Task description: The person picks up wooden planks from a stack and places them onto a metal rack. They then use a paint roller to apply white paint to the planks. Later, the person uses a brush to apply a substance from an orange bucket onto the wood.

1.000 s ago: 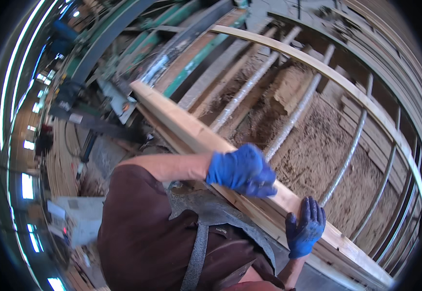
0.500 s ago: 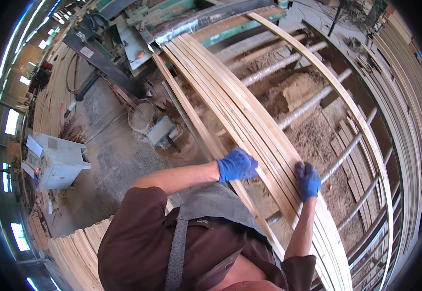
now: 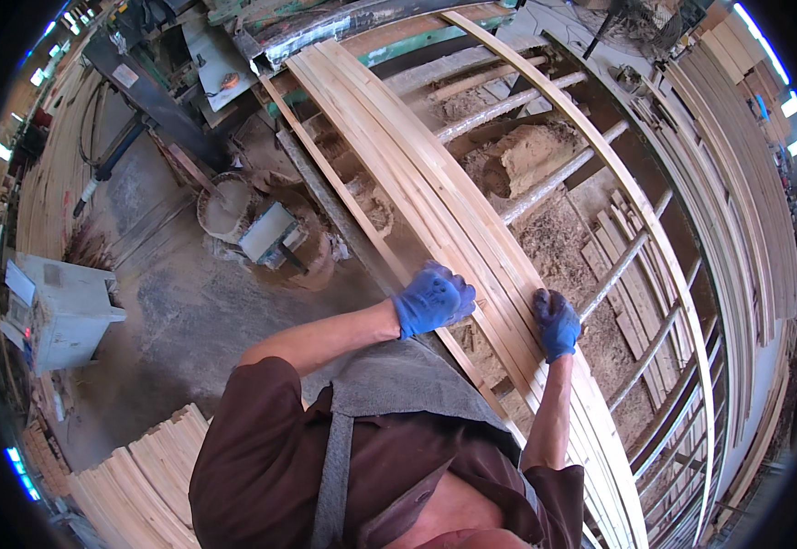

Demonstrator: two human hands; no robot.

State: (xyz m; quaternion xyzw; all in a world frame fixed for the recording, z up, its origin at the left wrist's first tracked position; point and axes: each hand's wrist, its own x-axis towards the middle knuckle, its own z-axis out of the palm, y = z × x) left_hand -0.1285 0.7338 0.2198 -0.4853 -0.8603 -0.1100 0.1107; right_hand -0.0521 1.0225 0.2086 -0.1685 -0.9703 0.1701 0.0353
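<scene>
A bundle of long pale wooden strips point(image 3: 417, 174) lies side by side across the roller frame, running from the machine at the top down past my right arm. My left hand point(image 3: 433, 300), in a blue glove, is closed at the bundle's left edge. Its fingertips are partly hidden. My right hand point(image 3: 557, 325), also gloved in blue, curls its fingers over the right edge, so the strips lie between my two hands. A separate narrow strip point(image 3: 362, 220) lies left of the bundle and passes under my left wrist.
Metal rollers point(image 3: 554, 188) cross the frame above heaped sawdust point(image 3: 536, 156). One long strip point(image 3: 632, 183) bows along the right. Stacked boards point(image 3: 728, 156) stand beyond it. Left are a grey cabinet point(image 3: 73, 311), a bucket point(image 3: 227, 206) and, lower, piled boards point(image 3: 142, 471).
The view has turned so that the surroundings sit farther left. The strips in the bundle look pressed closer together, with fewer gaps. Both hands stay at its edges.
</scene>
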